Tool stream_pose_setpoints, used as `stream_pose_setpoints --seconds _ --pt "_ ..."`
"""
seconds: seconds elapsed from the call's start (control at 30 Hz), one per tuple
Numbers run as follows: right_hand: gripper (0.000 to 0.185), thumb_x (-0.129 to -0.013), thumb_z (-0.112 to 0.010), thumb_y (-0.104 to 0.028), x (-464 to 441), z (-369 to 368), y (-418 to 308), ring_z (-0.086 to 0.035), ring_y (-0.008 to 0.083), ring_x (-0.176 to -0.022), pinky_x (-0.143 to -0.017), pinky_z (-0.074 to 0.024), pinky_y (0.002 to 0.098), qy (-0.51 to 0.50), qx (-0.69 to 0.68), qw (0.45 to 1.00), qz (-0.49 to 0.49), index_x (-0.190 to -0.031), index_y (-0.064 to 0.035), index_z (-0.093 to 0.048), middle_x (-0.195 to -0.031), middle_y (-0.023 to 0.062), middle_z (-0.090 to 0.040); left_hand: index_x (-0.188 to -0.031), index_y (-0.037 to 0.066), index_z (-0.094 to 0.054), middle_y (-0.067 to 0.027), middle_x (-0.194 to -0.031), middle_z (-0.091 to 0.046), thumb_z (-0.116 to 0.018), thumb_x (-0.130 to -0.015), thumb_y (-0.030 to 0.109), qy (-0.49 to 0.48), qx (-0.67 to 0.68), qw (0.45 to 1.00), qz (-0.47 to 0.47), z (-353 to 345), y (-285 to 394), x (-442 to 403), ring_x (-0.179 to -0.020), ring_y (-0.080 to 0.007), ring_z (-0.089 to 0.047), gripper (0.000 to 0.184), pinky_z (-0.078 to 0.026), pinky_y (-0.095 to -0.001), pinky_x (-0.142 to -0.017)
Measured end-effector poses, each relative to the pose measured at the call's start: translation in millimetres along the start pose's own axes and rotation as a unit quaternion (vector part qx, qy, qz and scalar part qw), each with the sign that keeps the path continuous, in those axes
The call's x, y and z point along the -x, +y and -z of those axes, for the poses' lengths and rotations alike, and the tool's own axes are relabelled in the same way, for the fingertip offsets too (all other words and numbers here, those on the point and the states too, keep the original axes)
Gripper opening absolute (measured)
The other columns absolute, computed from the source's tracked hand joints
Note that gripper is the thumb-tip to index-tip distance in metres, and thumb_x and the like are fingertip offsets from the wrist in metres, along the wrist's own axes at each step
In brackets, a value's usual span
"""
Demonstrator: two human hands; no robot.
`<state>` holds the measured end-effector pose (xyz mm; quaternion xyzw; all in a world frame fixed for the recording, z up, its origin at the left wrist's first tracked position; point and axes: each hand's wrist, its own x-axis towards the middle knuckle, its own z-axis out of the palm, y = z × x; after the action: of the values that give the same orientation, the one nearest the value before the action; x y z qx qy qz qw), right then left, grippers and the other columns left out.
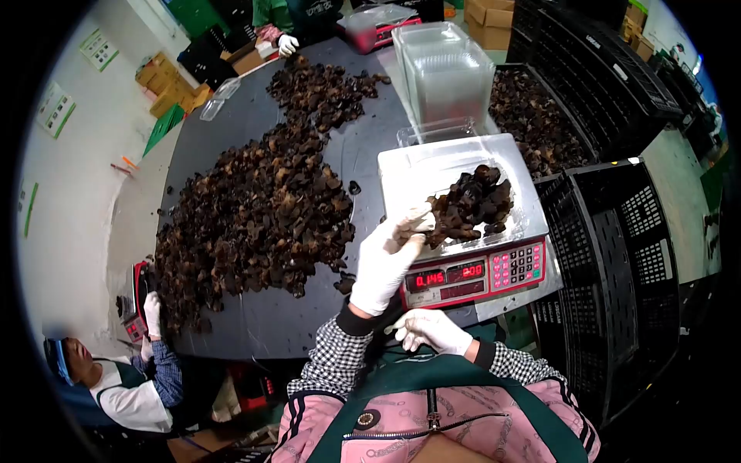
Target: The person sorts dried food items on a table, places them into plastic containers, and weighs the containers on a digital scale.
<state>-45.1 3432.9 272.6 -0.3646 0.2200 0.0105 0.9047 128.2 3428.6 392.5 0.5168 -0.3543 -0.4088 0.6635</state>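
Dark brown dried pieces, fungus-like, lie in a clear plastic tray on the metal plate [409, 174] of a red digital scale [478, 272]. Its red display shows 0.145. My left hand [390, 258], in a white glove, is at the left edge of the pieces [471, 204], its fingertips pressed together against them; whether it grips a piece is hard to make out. My right hand [434, 332], also gloved in white, is just below the scale's front edge with curled fingers, near my apron. What those fingers hold, if anything, is hidden.
A large heap [255, 216] of the same pieces covers the dark table [374, 154]. Clear containers [448, 73] stand stacked behind the scale. Black crates [610, 255] are on the right. Co-workers' gloved hands [152, 315] show at the lower left and at the far end [288, 45].
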Motion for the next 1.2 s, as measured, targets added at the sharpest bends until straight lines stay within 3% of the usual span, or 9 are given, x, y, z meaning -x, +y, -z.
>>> stream_pose_setpoints --seconds 0.13,0.23,0.4,0.53,0.67,0.8,1.03,1.17,1.2 --pt "0.069 -0.107 -0.037 -0.057 -2.9 -5.6 -14.9 -0.07 0.0208 -0.09 -0.081 -0.0566 0.0326 -0.08 -0.168 0.982 -0.037 -0.13 0.0052 -0.056 -0.104 0.0104 -0.068 -0.134 -0.007 -0.059 -0.0129 -0.124 -0.068 -0.057 -0.094 -0.01 -0.024 -0.001 0.997 0.067 44.9 4.2 52.6 -0.113 -0.0178 -0.066 0.04 -0.052 -0.0322 -0.1" --pt "0.077 -0.103 -0.036 -0.066 -5.5 -19.4 -13.5 -0.07 0.0229 -0.098 -0.078 -0.0593 0.0345 -0.086 -0.212 0.973 -0.03 -0.136 0.0009 -0.053 -0.114 0.0106 -0.067 -0.131 -0.003 -0.063 -0.0116 -0.123 -0.07 -0.061 -0.096 -0.003 -0.071 -0.056 0.987 0.129 59.8 4.8 101.2 -0.111 -0.0167 -0.067 0.036 -0.053 -0.0291 -0.096" --pt "0.034 -0.107 -0.05 -0.02 -14.8 -28.8 -3.4 -0.068 0.0146 -0.08 -0.061 -0.052 0.0226 -0.069 -0.149 0.978 -0.125 -0.13 0.0023 -0.061 -0.103 0.007 -0.068 -0.121 0.003 -0.072 -0.0103 -0.114 -0.073 -0.069 -0.091 0.002 0.077 -0.26 0.957 0.107 84.2 -10.6 135.6 -0.103 -0.0166 -0.069 0.031 -0.054 -0.0297 -0.091" --pt "0.031 -0.108 -0.047 -0.017 -20.5 -35.2 4.0 -0.066 0.0119 -0.074 -0.06 -0.0513 0.0189 -0.059 -0.1 0.984 -0.133 -0.124 0.0038 -0.064 -0.098 0.0058 -0.066 -0.126 0.008 -0.069 -0.0107 -0.115 -0.069 -0.076 -0.083 0.008 0.208 -0.557 0.802 -0.057 112.6 -53.6 110.4 -0.108 -0.0291 -0.064 0.043 -0.051 -0.0359 -0.096" --pt "0.033 -0.108 -0.046 -0.019 -20.0 -37.3 7.4 -0.066 0.0121 -0.076 -0.063 -0.053 0.0208 -0.017 -0.09 0.989 -0.115 -0.124 0.0032 -0.065 -0.098 0.0057 -0.066 -0.129 0.005 -0.066 -0.0089 -0.114 -0.071 -0.073 -0.087 0.008 0.14 -0.606 0.783 -0.031 124.3 -85.9 94.0 -0.104 -0.0239 -0.065 0.043 -0.053 -0.0335 -0.091" --pt "0.035 -0.109 -0.045 -0.023 -19.3 -42.6 1.5 -0.067 0.0134 -0.083 -0.07 -0.0551 0.0247 0.009 -0.086 0.989 -0.117 -0.125 0.0023 -0.064 -0.101 0.0057 -0.065 -0.119 -0.001 -0.07 -0.0068 -0.107 -0.075 -0.066 -0.097 0.01 0.229 -0.105 0.965 0.076 116.1 -76.6 105.4 -0.087 -0.0101 -0.067 0.025 -0.052 -0.0238 -0.073" --pt "0.037 -0.109 -0.045 -0.027 -39.7 -56.7 11.9 -0.065 0.0167 -0.1 -0.083 -0.056 0.0297 -0.039 -0.037 0.988 -0.146 -0.131 -0.0019 -0.06 -0.117 0.0081 -0.062 -0.117 -0.003 -0.068 -0.006 -0.097 -0.072 -0.059 -0.101 0.01 0.256 -0.062 0.95 0.168 130.4 -19.8 183.9 -0.082 -0.01 -0.064 0.022 -0.051 -0.0239 -0.072" --pt "0.036 -0.105 -0.052 -0.023 -43.9 -101.2 9.9 -0.056 0.0211 -0.126 -0.106 -0.0454 0.0368 -0.056 0.118 0.989 -0.068 -0.134 -0.0021 -0.057 -0.135 0.0103 -0.059 -0.129 0.0 -0.058 -0.0162 -0.124 -0.064 -0.057 -0.101 0.017 0.289 0.285 0.902 0.146 128.7 -53.4 244.6 -0.109 -0.0247 -0.065 0.032 -0.056 -0.0399 -0.092" --pt "0.038 -0.103 -0.055 -0.021 -48.1 -107.9 13.9 -0.055 0.0233 -0.128 -0.108 -0.044 0.0377 -0.134 0.252 0.957 0.057 -0.136 -0.0031 -0.057 -0.137 0.0111 -0.059 -0.131 0.0 -0.057 -0.0175 -0.126 -0.063 -0.058 -0.101 0.022 0.292 0.352 0.881 0.123 120.6 -54.3 251.2 -0.114 -0.027 -0.063 0.036 -0.056 -0.0431 -0.095"
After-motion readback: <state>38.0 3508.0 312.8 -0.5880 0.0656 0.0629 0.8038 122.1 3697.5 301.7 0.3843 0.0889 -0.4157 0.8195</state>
